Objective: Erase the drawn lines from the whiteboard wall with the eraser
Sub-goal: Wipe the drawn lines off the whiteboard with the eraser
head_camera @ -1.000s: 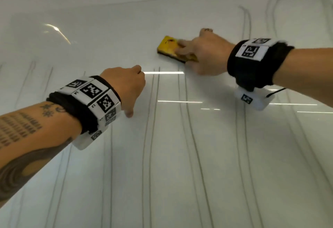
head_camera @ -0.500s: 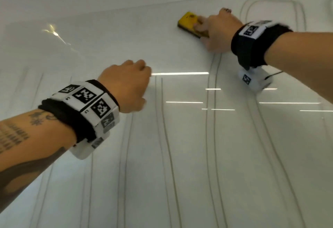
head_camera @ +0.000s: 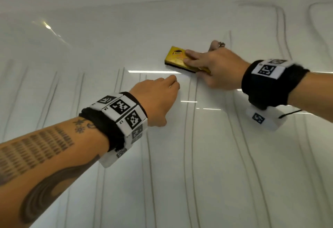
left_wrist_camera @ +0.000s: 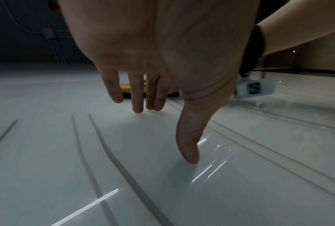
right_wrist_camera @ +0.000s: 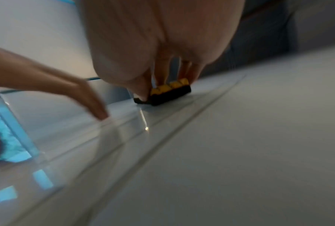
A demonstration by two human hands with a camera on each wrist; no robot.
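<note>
The yellow eraser [head_camera: 177, 58] with a black felt base lies flat against the white whiteboard wall [head_camera: 207, 182]. My right hand [head_camera: 216, 67] grips it, fingers on its top and thumb on its side edge; the right wrist view shows the eraser [right_wrist_camera: 170, 93] under those fingers. Paired grey drawn lines [head_camera: 187, 137] run down the board from just below the eraser. My left hand [head_camera: 156, 98] leans on the board below and left of the eraser, its straight fingers [left_wrist_camera: 137, 100] and its thumb [left_wrist_camera: 187, 149] touching the surface and holding nothing.
More grey lines [head_camera: 281, 35] loop at the upper right, and others [head_camera: 50, 98] run down the left side. The board area above and left of the eraser shows no lines. Bright light streaks [head_camera: 153, 72] reflect off the glossy surface.
My right hand swept the eraser up to the top of the lines, then back down closer to my left hand. The left hand stayed on the board.
</note>
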